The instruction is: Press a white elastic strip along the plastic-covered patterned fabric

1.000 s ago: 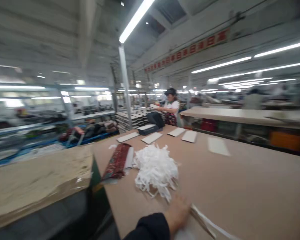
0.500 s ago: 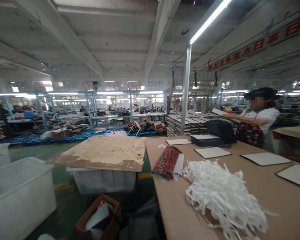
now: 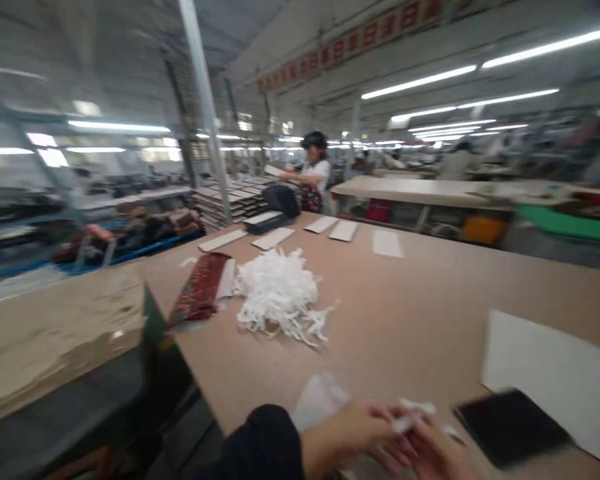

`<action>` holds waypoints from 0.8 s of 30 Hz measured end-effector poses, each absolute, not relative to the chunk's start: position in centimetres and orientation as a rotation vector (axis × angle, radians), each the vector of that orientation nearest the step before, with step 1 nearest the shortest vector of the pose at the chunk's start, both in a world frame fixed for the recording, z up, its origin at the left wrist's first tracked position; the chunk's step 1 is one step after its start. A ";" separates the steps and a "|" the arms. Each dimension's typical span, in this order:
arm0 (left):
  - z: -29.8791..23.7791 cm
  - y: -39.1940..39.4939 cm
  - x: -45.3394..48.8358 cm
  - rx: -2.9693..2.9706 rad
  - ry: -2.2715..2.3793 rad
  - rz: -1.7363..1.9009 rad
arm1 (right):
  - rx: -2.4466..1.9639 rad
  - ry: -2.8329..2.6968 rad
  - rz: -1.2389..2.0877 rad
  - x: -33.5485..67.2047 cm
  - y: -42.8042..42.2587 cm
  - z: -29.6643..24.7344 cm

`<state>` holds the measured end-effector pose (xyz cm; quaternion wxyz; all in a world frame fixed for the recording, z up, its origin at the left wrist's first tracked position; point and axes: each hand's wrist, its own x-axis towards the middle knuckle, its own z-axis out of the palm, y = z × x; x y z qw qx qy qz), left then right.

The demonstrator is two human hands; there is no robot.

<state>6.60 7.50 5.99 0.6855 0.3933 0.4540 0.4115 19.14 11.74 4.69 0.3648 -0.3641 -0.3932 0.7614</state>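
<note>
At the bottom of the view my left hand [image 3: 357, 427], in a dark sleeve, meets my right hand [image 3: 437, 450] over the table's near edge. Both are blurred by motion. Their fingers are bent together around a white strip [image 3: 405, 421], which shows in pieces between and above the fingertips. A translucent white sheet or bag [image 3: 320, 400] lies just behind my left wrist. Beyond the hands, a tangled pile of white strips [image 3: 280, 290] sits on the brown table [image 3: 380, 320]. A black flat panel [image 3: 513, 427] lies to the right of my right hand.
Right of the hands lies a large white sheet [image 3: 555, 380]. A red patterned fabric roll [image 3: 203, 287] is left of the pile. Several white panels [image 3: 273, 238] lie at the far edge, near a metal post [image 3: 205, 107]. A co-worker [image 3: 313, 173] stands behind, holding a panel.
The view has swung right and down, so the strip pile and co-worker now appear further left. Both my hands have come into view with the white strip.
</note>
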 end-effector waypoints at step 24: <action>4.2 8.7 0.6 0.228 1.274 1.313 | -0.721 -0.468 1.924 24.8 12.8 4.9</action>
